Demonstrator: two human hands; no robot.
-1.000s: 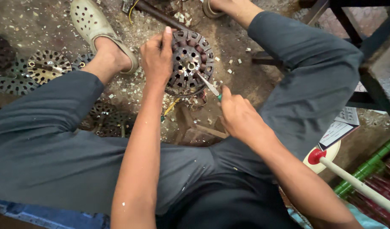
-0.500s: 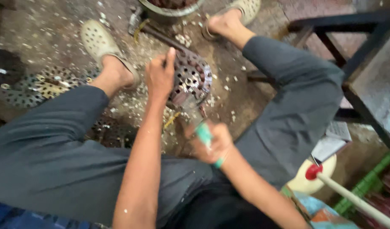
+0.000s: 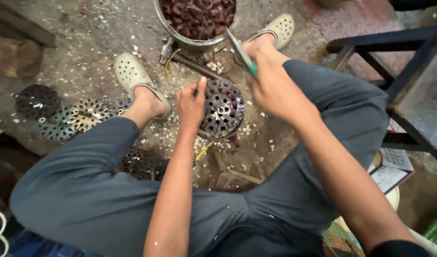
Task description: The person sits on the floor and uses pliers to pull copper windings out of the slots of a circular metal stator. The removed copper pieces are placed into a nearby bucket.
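While motion-blurred, the right hand [image 3: 275, 88] hides its tool's handle [image 3: 252, 70].

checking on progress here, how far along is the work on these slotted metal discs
Looks done: several similar discs lie on the floor by the person's foot, amid pale chips. In hand: the left hand steadies a slotted disc while the right hand lifts a green-handled tool. How many remain isn't visible.
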